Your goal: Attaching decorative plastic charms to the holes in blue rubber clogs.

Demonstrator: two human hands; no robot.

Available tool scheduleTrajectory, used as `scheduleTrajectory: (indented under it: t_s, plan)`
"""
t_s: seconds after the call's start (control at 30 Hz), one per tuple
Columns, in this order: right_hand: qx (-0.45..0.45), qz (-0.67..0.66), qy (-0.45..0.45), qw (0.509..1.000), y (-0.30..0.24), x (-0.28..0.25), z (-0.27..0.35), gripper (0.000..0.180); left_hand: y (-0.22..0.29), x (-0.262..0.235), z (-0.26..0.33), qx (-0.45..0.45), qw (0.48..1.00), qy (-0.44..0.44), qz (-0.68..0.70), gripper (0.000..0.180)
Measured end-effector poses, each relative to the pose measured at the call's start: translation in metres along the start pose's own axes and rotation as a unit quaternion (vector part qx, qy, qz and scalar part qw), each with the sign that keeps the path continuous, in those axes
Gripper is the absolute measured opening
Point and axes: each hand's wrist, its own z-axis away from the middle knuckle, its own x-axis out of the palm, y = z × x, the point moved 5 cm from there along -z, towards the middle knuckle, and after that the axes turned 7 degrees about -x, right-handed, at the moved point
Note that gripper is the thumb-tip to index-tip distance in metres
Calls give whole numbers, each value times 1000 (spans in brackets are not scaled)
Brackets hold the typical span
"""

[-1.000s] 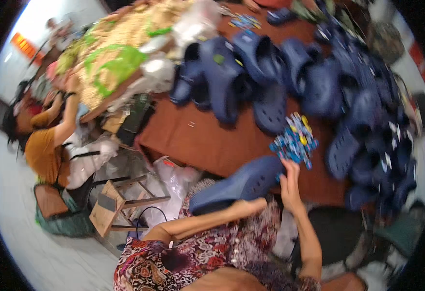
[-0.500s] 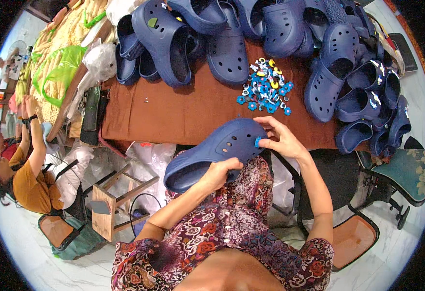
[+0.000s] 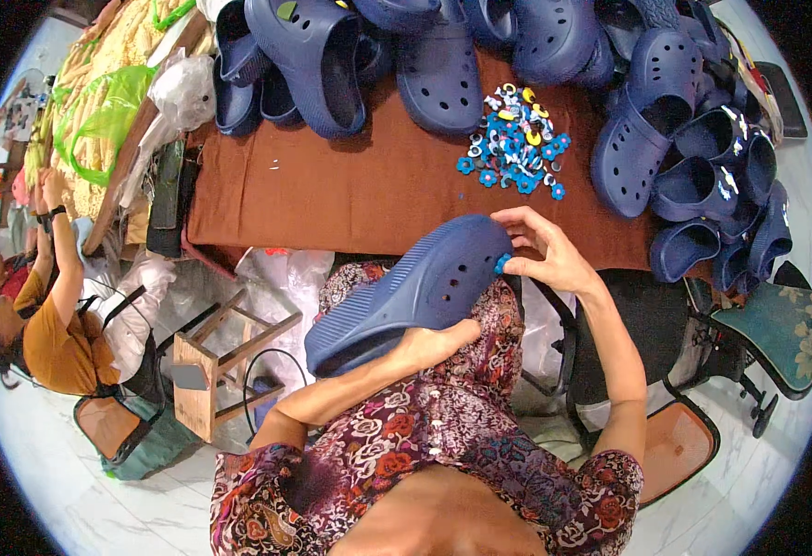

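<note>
A navy foam clog [image 3: 406, 283] is held tilted above my lap, its ridged sole edge and the holes in its toe showing. My left hand [image 3: 438, 345] is closed on its near side, with the fingertips hidden by the shoe. At the toe, my right hand [image 3: 554, 255] has its fingers at the far edge, and its thumb touches a small blue flower-shaped shoe charm [image 3: 502, 263] on the toe's surface. Beyond the hands, a pile of small charms [image 3: 517, 139], blue, white and yellow, lies on the brown-covered table [image 3: 332, 199].
Navy clogs [image 3: 438, 79] crowd the table's far side, and more clogs [image 3: 693, 190] stack up at the right. Left of the table are a wooden stool [image 3: 197, 389] and a person in a mustard top [image 3: 63, 343]. A black chair [image 3: 628, 320] stands to the right.
The clog has rolled so its opening turns away and more of its side shows. My left hand has slid beneath it. My right hand stays at the toe, with the charm by its thumb.
</note>
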Motion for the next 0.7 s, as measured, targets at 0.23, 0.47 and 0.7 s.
scheduleTrajectory:
  t_s: [0.23, 0.47, 0.7]
  plan:
    - [23, -16, -2, 1000, 5, 8, 2, 62, 3, 6, 4, 133, 990, 49, -19, 44]
    - [-1, 70, 37, 997, 9, 15, 12, 57, -3, 5, 0, -22, 996, 0, 84, 37]
    - [50, 72, 95, 992, 23, 19, 23, 54, -4, -4, -17, -148, 907, -32, 392, 35]
